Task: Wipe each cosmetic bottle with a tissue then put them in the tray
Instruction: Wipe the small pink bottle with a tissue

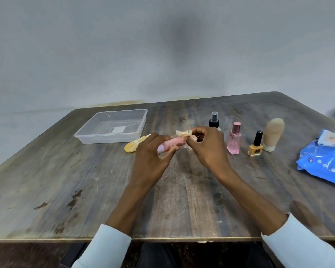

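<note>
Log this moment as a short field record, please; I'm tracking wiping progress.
left hand: holds pink tube
right hand: presses crumpled tissue on tube's end
tray: clear, no bottles inside
waiting upright: spray bottle, pink perfume bottle, yellow nail polish, beige tube
lying by tray: yellow sachet
far right: blue wipes pack
</note>
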